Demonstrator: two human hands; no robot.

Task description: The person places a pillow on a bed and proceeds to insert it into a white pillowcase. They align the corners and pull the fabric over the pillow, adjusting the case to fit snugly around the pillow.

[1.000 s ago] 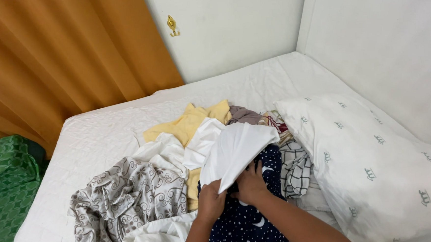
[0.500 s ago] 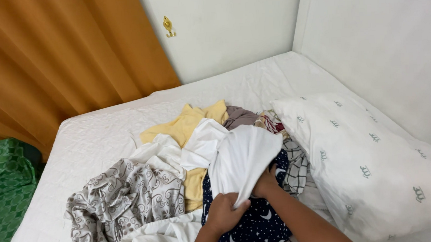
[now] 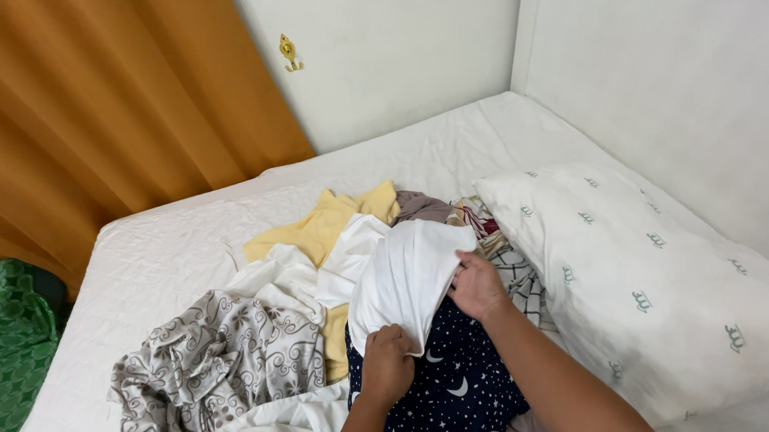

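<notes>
Near the middle of the bed (image 3: 185, 253), on top of a heap of laundry, a white cloth (image 3: 405, 272) is held by both hands. It is seen to be plain, unprinted and smooth, with soft folds running along its length, broad at the upper end and narrowing towards the lower end. The left hand (image 3: 385, 365) is closed on the lower tip of the white cloth, the fingers curled round the fabric. The right hand (image 3: 478, 287) is closed on the cloth's right edge, with the thumb laid over the fabric. Beneath the cloth and both hands a dark blue garment (image 3: 450, 383) printed with white moons and stars is spread. Towards the left edge of the bed a grey sheet (image 3: 212, 361) with a white scroll pattern is crumpled, and a yellow garment (image 3: 324, 228) lies just behind the white cloth. A checked fabric (image 3: 521, 270) is tucked between the heap and a white pillow (image 3: 660, 289) marked with small green motifs, which is set along the right edge of the bed against the wall. An orange curtain (image 3: 89, 109) hangs beyond the far left corner of the bed.
</notes>
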